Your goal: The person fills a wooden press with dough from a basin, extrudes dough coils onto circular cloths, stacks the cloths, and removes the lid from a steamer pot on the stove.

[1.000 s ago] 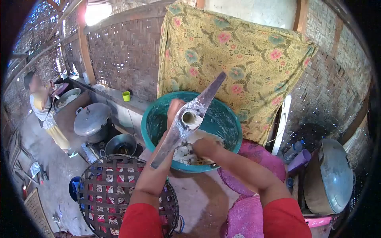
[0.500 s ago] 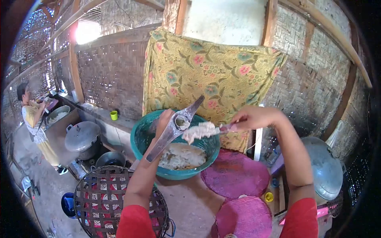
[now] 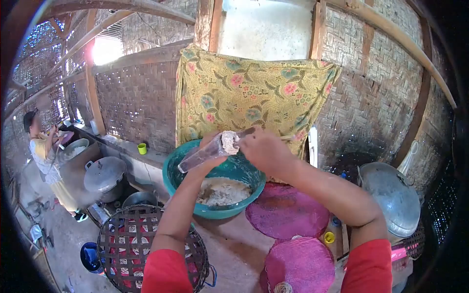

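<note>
Over the teal basin point(image 3: 215, 213), my left hand point(image 3: 211, 141) is wrapped round the metal press point(image 3: 201, 157), which has a tube in its middle and a flat handle to each side. Pale dough point(image 3: 229, 142) fills and sticks up from the tube's mouth. My right hand point(image 3: 261, 149) is closed at the dough, beside the far handle; a thin tool handle point(image 3: 294, 137) shows past its fingers. More crumbly dough point(image 3: 223, 192) lies in the basin below.
A woven rack point(image 3: 128, 215) with noodle coils stands at the lower left. Pink round mats point(image 3: 300, 266) lie at the lower right. Lidded pots point(image 3: 105, 176) stand left, another large one point(image 3: 391, 198) right. A co-worker point(image 3: 46, 161) stands at far left by a basin.
My right hand has moved from the basin, out to the right with dough, then back left to the press. The dough is now in the tube's mouth, and the press has tilted.
</note>
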Available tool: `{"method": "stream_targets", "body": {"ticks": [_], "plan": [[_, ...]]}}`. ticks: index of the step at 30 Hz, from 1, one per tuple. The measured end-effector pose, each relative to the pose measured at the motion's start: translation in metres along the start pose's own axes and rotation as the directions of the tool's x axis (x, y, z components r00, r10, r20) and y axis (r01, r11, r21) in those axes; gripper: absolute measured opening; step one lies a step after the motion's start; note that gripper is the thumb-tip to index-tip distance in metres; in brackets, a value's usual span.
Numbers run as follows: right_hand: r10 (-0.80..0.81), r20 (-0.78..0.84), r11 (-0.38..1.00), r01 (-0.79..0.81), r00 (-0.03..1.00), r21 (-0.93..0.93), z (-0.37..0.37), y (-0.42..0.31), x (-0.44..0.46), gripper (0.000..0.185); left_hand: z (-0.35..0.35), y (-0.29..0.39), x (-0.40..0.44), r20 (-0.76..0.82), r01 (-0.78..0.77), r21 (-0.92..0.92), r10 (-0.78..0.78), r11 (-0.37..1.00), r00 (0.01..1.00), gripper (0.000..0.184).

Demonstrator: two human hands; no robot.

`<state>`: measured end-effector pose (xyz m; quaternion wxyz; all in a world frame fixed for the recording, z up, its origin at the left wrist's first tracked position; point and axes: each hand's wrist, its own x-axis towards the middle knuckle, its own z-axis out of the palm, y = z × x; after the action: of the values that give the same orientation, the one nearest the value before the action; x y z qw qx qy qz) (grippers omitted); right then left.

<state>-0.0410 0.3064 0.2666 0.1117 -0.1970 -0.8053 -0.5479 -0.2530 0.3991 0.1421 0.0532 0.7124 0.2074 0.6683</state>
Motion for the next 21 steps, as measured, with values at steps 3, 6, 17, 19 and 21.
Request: {"method": "stream_targets", "body": {"ticks": [3,6,17,19,21], "plan": [[0.094,-0.016,0.990,-0.092,0.995,0.109,-0.031,0.030,-0.010,0.010,-0.008,-0.006,0.012,0.154,0.027,0.122,-0.046,0.992,0.987,0.031],[0.179,0.075,0.984,-0.178,0.981,-0.025,-0.083,0.059,-0.007,0.010,-0.013,-0.028,0.013,0.057,0.102,0.058,-0.105,0.993,0.993,0.029],[0.079,0.083,0.979,-0.093,0.993,0.181,-0.068,0.044,0.028,0.008,-0.003,0.033,0.032,-0.026,0.178,0.566,-0.199,0.805,0.980,0.041],[0.051,0.105,0.979,-0.070,0.993,0.190,-0.065,0.044,0.030,0.008,0.001,0.032,0.028,-0.015,0.231,0.626,-0.285,0.745,0.959,0.041],[0.019,0.033,0.975,-0.025,0.999,0.220,-0.043,0.032,0.029,0.009,0.006,0.020,0.030,0.083,0.071,0.751,-0.201,0.656,0.976,0.039]]}}
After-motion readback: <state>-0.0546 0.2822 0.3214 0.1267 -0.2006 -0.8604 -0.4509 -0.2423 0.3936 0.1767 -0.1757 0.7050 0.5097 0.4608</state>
